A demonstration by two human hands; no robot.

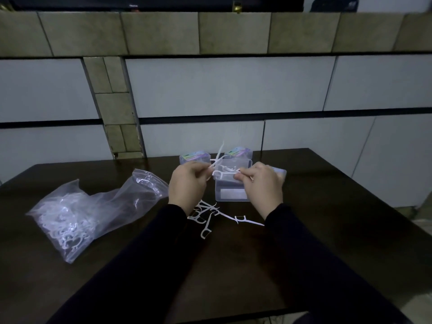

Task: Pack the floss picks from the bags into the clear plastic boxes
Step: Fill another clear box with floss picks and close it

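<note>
Hands: left hand [187, 181] and right hand [261, 183] both pinch floss picks [224, 173].
Boxes: three clear boxes [231, 192], twelve o'clock.
Bag: one bag [93, 206], nine o'clock.

Dim, bluish, wide-angle edge distortion

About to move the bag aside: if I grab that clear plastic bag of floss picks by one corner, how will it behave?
The bag looks thin and crumpled, so probably floppy. Its mouth seems to gape towards the left hand, so picks may spill. Likely light.
</note>
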